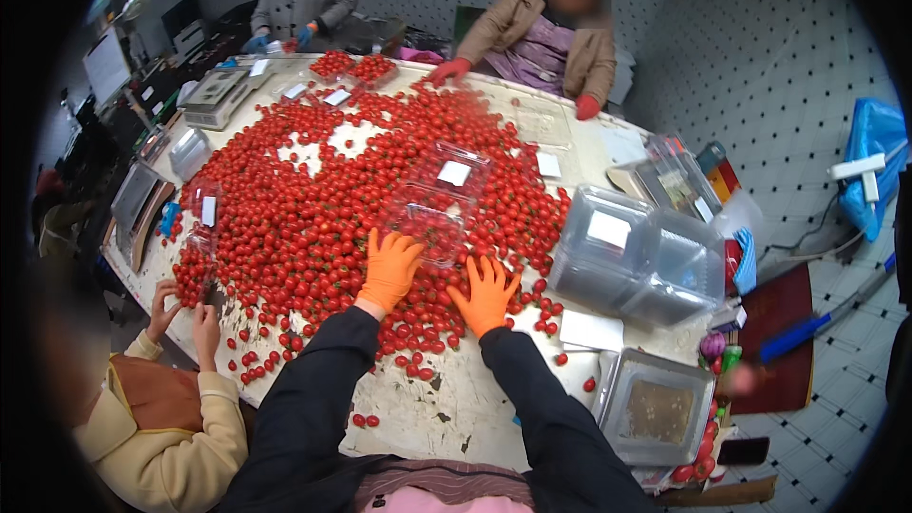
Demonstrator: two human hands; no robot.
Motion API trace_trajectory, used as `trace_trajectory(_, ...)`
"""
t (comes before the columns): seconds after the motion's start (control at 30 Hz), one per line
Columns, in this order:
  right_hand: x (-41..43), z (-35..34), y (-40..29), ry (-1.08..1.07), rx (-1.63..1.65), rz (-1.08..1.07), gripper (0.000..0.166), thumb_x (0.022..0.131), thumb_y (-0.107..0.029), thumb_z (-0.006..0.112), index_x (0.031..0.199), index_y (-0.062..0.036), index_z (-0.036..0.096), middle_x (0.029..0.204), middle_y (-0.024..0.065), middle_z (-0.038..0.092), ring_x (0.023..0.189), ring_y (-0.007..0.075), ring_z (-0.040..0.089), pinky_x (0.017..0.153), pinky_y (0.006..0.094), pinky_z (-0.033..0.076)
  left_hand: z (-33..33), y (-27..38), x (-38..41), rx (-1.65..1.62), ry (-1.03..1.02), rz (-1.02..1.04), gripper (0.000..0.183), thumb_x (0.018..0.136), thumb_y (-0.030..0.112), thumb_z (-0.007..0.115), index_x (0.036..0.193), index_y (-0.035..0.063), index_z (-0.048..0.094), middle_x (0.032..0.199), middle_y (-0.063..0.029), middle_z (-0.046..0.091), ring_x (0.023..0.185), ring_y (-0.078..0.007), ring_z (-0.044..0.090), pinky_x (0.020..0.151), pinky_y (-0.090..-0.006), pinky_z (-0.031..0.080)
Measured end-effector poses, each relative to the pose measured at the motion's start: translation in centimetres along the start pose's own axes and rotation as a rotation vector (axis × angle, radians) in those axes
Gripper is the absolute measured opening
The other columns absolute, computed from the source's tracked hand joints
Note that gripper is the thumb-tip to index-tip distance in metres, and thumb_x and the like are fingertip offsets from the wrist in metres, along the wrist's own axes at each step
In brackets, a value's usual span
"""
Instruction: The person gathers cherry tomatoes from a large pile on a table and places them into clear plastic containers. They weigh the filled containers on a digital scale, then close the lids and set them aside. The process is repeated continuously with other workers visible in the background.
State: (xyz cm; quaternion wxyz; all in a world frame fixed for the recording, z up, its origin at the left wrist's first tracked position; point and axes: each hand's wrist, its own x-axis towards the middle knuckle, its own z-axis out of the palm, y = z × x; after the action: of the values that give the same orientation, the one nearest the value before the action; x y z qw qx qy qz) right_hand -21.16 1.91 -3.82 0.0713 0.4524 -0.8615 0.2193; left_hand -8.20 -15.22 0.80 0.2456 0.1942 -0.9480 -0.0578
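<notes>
A wide heap of red cherry tomatoes covers much of the white table. My left hand, in an orange glove, lies at the near edge of a clear plastic clamshell box, its fingers spread. Tomatoes show through that box, and its raised lid bears a white label. To the right, my right hand, gloved the same way, rests on tomatoes with its fingers apart. Whether the left fingertips press the box or the tomatoes beside it, I cannot tell.
Stacked clear boxes, white cards and a metal tray lie at right. A co-worker's bare hands hold a box at left. Two people with gloved hands are across the table, near filled boxes and a scale.
</notes>
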Motion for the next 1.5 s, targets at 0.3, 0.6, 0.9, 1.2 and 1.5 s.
trace_trajectory(0.3, -2.9, 1.5, -7.2, -0.054, 0.088, -0.069, 0.067, 0.082, -0.038, 0.064, 0.140, -0.0128, 0.043, 0.147, 0.0160, 0.034, 0.135, 0.0402, 0.026, 0.109, 0.0610, 0.014, -2.8, 3.5, -3.1, -0.250, 0.207, -0.080, 0.050, 0.082, 0.020, 0.064, 0.127, 0.0025, 0.053, 0.132, -0.0177, 0.048, 0.123, -0.0369, 0.043, 0.106, -0.0498, 0.031)
trace_trajectory(0.6, -3.0, 0.3, -4.4, 0.010, 0.286, -0.284, 0.058, 0.083, -0.030, 0.064, 0.135, -0.0119, 0.049, 0.142, 0.0134, 0.042, 0.132, 0.0391, 0.033, 0.111, 0.0582, 0.018, -0.3, 0.9, -10.3, -0.136, -0.200, -0.126, 0.060, 0.090, 0.039, 0.056, 0.142, 0.0155, 0.041, 0.149, -0.0103, 0.035, 0.137, -0.0320, 0.030, 0.105, -0.0664, 0.019)
trace_trajectory(0.9, -3.4, 2.9, -7.6, -0.008, 0.184, 0.049, 0.082, 0.076, -0.050, 0.067, 0.137, -0.0027, 0.042, 0.146, 0.0197, 0.032, 0.134, 0.0442, 0.024, 0.106, 0.0637, 0.019, 1.2, -0.8, -9.0, 0.084, -0.188, -0.162, 0.058, 0.090, 0.035, 0.056, 0.144, 0.0242, 0.039, 0.151, -0.0097, 0.031, 0.137, -0.0321, 0.030, 0.111, -0.0603, 0.015)
trace_trajectory(1.2, -6.5, 1.9, -10.9, -0.192, 0.298, -0.258, 0.077, 0.077, -0.047, 0.067, 0.138, -0.0060, 0.042, 0.147, 0.0181, 0.031, 0.139, 0.0429, 0.018, 0.110, 0.0611, 0.014, 0.7, -6.0, -5.8, 0.098, -0.168, -0.098, 0.055, 0.092, 0.041, 0.054, 0.142, 0.0214, 0.042, 0.151, -0.0058, 0.033, 0.135, -0.0345, 0.032, 0.106, -0.0524, 0.026)
trace_trajectory(1.5, -2.1, -4.3, -1.9, 0.047, 0.570, -0.157, 0.039, 0.075, -0.033, 0.066, 0.108, -0.0131, 0.060, 0.113, 0.0074, 0.059, 0.107, 0.0310, 0.050, 0.086, 0.0522, 0.034, -0.5, 4.0, -8.6, -0.234, -0.068, -0.211, 0.057, 0.085, 0.038, 0.064, 0.136, 0.0160, 0.049, 0.147, -0.0148, 0.036, 0.136, -0.0368, 0.030, 0.109, -0.0567, 0.019)
